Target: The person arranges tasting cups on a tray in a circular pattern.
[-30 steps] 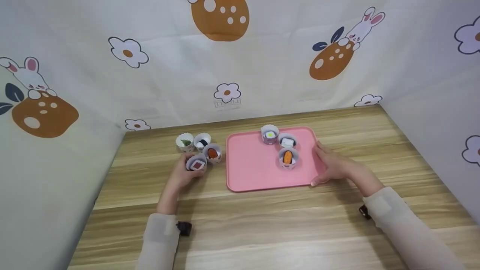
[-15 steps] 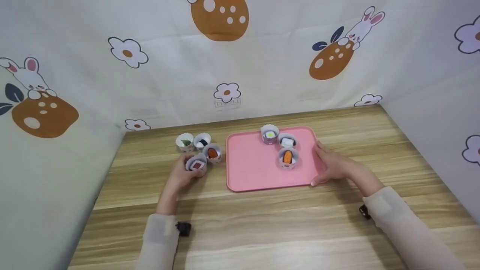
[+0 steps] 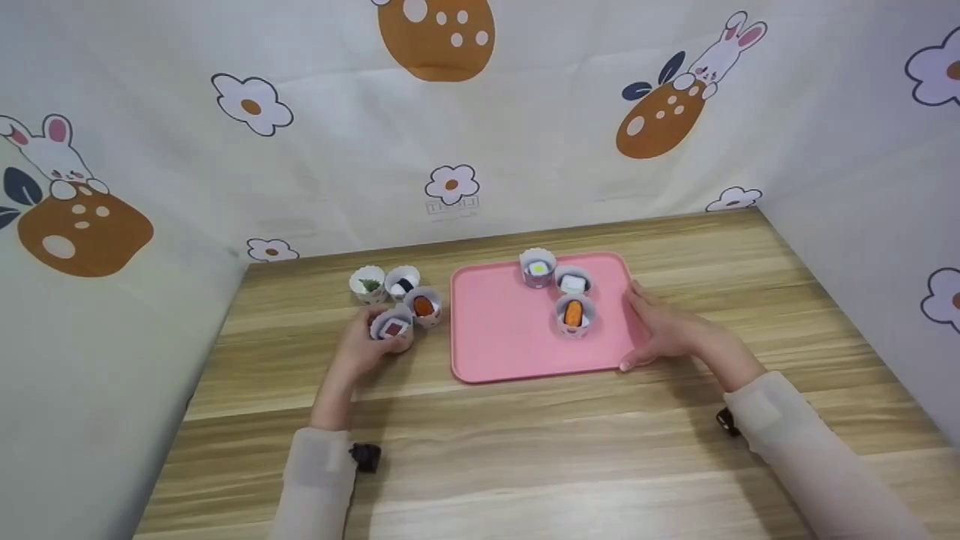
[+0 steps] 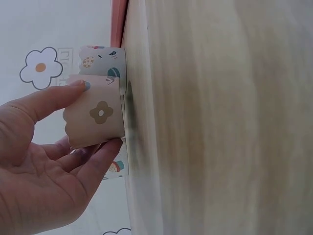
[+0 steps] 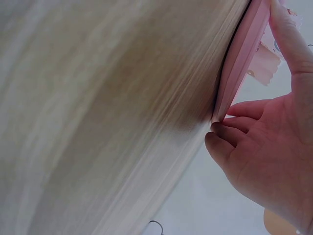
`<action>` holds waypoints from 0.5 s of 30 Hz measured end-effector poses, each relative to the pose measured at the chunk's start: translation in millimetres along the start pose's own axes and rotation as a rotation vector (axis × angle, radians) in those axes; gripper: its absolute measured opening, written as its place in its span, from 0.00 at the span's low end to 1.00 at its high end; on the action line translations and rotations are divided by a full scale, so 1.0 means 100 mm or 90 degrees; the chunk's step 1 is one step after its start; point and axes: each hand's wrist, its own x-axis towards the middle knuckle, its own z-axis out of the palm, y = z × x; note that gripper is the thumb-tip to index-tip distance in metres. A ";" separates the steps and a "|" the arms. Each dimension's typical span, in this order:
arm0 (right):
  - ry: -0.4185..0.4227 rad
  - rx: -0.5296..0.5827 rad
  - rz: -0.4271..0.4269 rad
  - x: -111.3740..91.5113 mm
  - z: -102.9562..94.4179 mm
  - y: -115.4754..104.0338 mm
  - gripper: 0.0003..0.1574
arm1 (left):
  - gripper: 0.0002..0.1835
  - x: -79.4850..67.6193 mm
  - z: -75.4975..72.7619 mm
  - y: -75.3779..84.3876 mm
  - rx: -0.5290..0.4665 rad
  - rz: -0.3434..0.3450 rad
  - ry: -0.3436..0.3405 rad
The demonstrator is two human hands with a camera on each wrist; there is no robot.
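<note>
My left hand (image 3: 364, 345) grips a paper baking cup (image 4: 95, 112) with a brown flower print, thumb on one side and fingers on the other. Inside this cup is a white toy sushi piece with a dark red centre (image 3: 394, 328). Close against it stands a cup holding a dark orange-red sushi piece (image 3: 424, 306). My right hand (image 3: 667, 330) holds the pink tray (image 3: 502, 337) at its right side, thumb by the near corner and fingers at the edge. On the tray are cups with an orange sushi piece (image 3: 574, 313), a white one (image 3: 574, 284) and a yellow-green-centred one (image 3: 538, 268).
Behind the gripped cup stand two more cups, one with a green leafy piece (image 3: 369, 285) and one with a black-banded white piece (image 3: 403, 285). A printed cloth (image 3: 345, 165) walls in the back and sides of the wooden table (image 3: 510, 450).
</note>
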 end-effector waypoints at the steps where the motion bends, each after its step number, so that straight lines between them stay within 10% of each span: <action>1: -0.001 0.000 0.001 0.00 0.00 0.00 0.85 | 0.33 0.00 0.00 0.01 0.003 -0.002 -0.002; 15: -0.004 -0.006 0.005 -0.01 -0.01 -0.01 0.85 | 0.32 -0.04 -0.02 0.10 0.018 -0.021 -0.025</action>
